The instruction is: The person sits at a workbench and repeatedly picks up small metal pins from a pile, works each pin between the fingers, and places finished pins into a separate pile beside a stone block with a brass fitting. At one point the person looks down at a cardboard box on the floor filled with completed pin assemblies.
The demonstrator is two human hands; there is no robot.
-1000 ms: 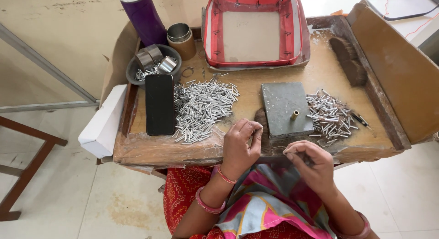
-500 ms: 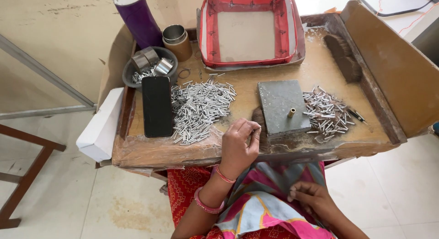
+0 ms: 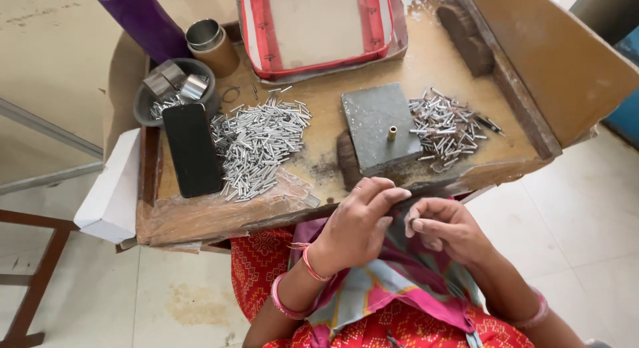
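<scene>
At our wooden worktable, with its grey metal block between two heaps of small silver tubes, our left hand and right hand meet fingertip to fingertip at the near edge, fingers pinched nearly closed, contents too small to tell.

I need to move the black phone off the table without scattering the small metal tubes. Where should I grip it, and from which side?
Grip the black phone by its long edges near the end closest to the person, coming from above on its left side. It lies flat, and the tube pile crowds its right edge.
</scene>
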